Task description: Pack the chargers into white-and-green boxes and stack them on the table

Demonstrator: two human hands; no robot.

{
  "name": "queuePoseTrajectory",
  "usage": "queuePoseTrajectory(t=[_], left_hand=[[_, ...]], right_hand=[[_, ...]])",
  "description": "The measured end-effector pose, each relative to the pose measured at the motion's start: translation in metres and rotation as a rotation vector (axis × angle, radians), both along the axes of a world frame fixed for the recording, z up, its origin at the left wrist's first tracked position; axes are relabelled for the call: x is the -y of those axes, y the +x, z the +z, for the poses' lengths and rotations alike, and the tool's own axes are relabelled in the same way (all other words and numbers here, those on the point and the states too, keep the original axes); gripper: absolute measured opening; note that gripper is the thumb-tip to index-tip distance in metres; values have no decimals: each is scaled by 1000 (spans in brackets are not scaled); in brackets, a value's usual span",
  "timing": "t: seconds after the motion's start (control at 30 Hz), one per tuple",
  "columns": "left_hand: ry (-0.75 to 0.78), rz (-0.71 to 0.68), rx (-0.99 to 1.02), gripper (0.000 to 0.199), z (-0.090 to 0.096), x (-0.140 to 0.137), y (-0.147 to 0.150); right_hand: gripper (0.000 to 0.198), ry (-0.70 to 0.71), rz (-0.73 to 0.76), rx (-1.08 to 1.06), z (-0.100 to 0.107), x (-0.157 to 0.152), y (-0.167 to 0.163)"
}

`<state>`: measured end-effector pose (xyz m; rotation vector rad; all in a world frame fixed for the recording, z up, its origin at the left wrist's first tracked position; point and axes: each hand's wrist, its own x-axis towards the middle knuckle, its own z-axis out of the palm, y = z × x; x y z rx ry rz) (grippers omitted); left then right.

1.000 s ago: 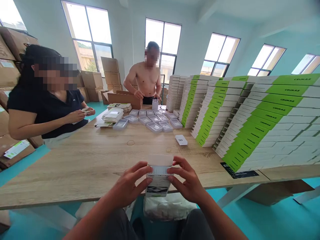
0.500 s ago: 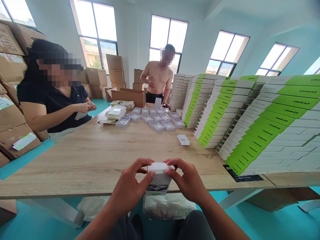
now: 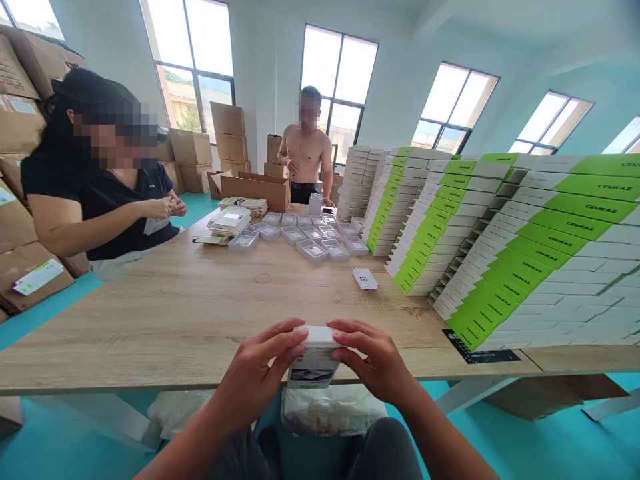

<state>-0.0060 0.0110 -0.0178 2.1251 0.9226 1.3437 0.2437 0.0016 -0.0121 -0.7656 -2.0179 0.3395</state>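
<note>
A small white cardboard box (image 3: 314, 360) with a printed picture on its front stands upright between my hands at the table's near edge. My left hand (image 3: 260, 363) grips its left side, fingertips at the upper corner. On the opposite side my right hand (image 3: 373, 357) holds the upper right corner, thumb against the front. The top of the box looks closed. Beyond my hands, a small stack of white cards (image 3: 365, 279) lies on the wooden table (image 3: 190, 320).
Tall stacks of white and green boxes (image 3: 520, 267) line the right side. Several clear plastic trays (image 3: 313, 251) and a pile of flat cartons (image 3: 229, 221) lie farther back. One person (image 3: 100, 193) sits at left; another (image 3: 306, 157) stands behind an open brown carton (image 3: 260, 192).
My fingers have shifted at the box's top corners, with the index fingers now straighter. The standing person has moved slightly left and is more upright.
</note>
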Motion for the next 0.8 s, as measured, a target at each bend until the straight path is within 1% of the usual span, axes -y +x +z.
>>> queuePoseTrajectory(t=[0.1,0.2,0.33,0.47,0.53,0.6,0.67,0.73,0.77,0.8], left_hand=[[112,3,-27,27,-12,-3,-3],[164,39,-50,31,-22,-3,0],[224,65,-37,37,-30,-1,4],[277,25,-62,36,-30,-5,0],[259,-11,-94,33,-31,-8,-2],[179,-29,-67,31,-38,-8,1],[37,-30,28,38,-51,-4,6],[-85,-22,93,52,-64,0,12],[-77,-34,57,49,-69,0,14],[-54,29,-10,42,-72,-3,15]], right_hand=[[29,35,-30,-27,-9,0,-1],[31,23,-101,-78,-18,2,-4],[23,39,-116,-69,-21,4,-5],[16,25,-86,-42,-15,3,-2],[14,-8,-75,-49,-14,3,-3],[12,-76,-80,-84,-16,4,-5],[9,-157,-113,-155,-18,8,-9],[4,-184,-173,-218,-17,15,-8],[4,-192,-197,-250,-14,18,-6],[10,-208,-209,-275,-8,22,-3]])
